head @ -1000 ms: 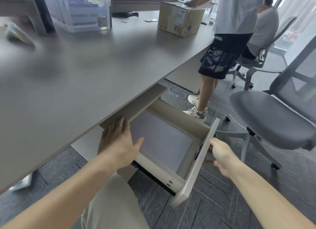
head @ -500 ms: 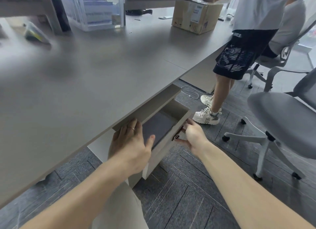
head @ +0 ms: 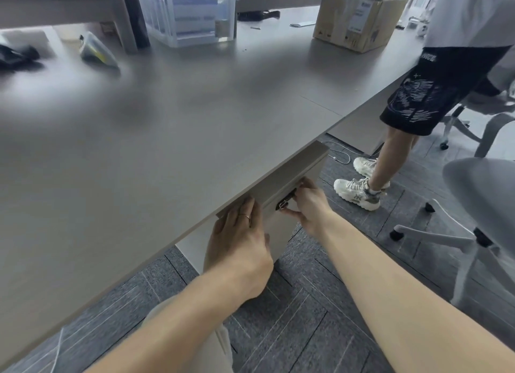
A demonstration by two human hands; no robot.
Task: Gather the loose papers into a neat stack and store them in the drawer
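Apparently near done: drawer [head: 292,174] pushed in under desk [head: 167,127] edge, papers not visible, presumably inside; left hand [head: 239,241] flat, fingers extended against drawer front; right hand [head: 308,205] fingers curled around handle [head: 285,202]; remaining: let go.

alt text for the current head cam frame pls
Two bare hands press a drawer shut under a grey desk: left hand flat on its front, right hand at the dark handle. Another person stands by a cardboard box.
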